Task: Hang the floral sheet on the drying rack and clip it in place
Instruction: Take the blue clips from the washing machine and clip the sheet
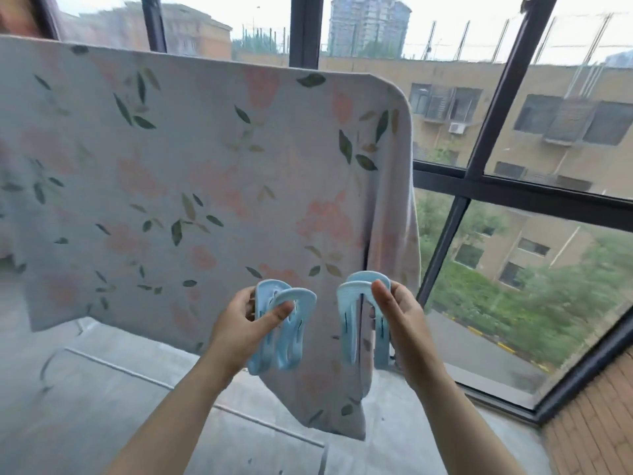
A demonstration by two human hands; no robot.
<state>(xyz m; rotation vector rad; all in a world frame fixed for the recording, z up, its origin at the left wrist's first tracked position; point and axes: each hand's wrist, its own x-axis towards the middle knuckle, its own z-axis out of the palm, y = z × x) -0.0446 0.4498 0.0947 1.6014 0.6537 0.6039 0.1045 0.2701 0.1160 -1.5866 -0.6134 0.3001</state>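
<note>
Before draped floral sheet (pixel 205 173): left hand (pixel 239 323) grips blue clip (pixel 281 327), right hand (pixel 400 320) grips second clip (pixel 363 320); sheet hung, clipping likely next, needing jaws squeezed open over top edge.

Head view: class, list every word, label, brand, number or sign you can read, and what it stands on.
No readable text anywhere.
The sheet bears only flowers and leaves.
The left clip, in the left hand, and the right clip, in the right hand, show no lettering.
The buildings outside are too blurred to show any sign.
</note>
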